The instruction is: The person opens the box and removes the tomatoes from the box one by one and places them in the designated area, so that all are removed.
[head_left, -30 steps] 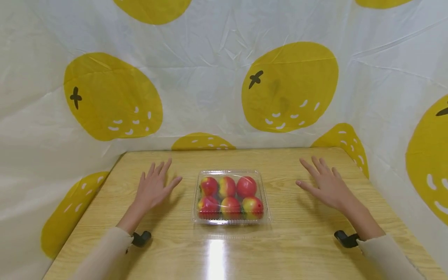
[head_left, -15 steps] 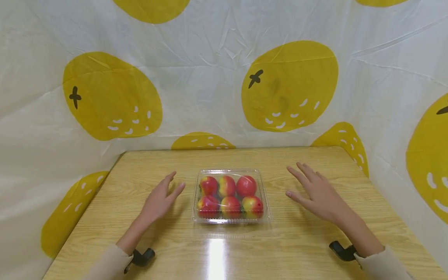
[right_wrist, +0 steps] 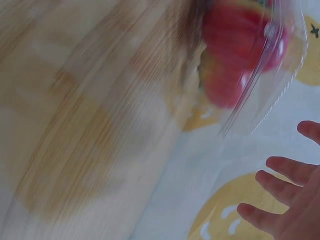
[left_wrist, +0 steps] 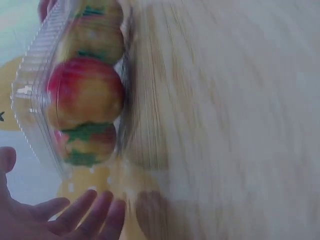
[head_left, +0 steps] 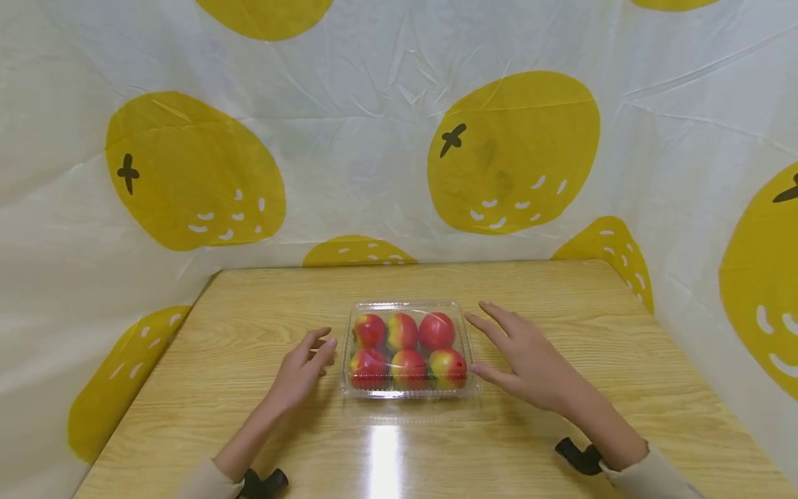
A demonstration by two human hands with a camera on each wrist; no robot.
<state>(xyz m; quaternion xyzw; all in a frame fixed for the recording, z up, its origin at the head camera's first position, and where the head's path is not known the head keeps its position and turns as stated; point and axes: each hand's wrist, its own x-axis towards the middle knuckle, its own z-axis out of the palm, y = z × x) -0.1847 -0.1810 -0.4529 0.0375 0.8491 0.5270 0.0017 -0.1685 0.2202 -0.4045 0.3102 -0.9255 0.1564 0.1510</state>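
Note:
A clear plastic clamshell box with a closed lid sits on the table, holding several red-and-yellow apples in two rows. My left hand is just left of the box, fingers relaxed and slightly bent, thumb up. On the other side, my right hand spreads its fingers at the box's right edge, fingertips close to the rim. Neither hand grips anything. In the left wrist view, apples show through the side wall, with green patches on them, and the fingers extend below the box.
The wooden table has a pale, shiny top that reflects a light in front of the box. A white curtain printed with big yellow fruit hangs behind and at both sides. Each wrist wears a black mount.
Both hands have moved inward toward the box, the right one farther, from wide apart to close at its two sides. The left fingers have bent slightly. The box has stayed in place.

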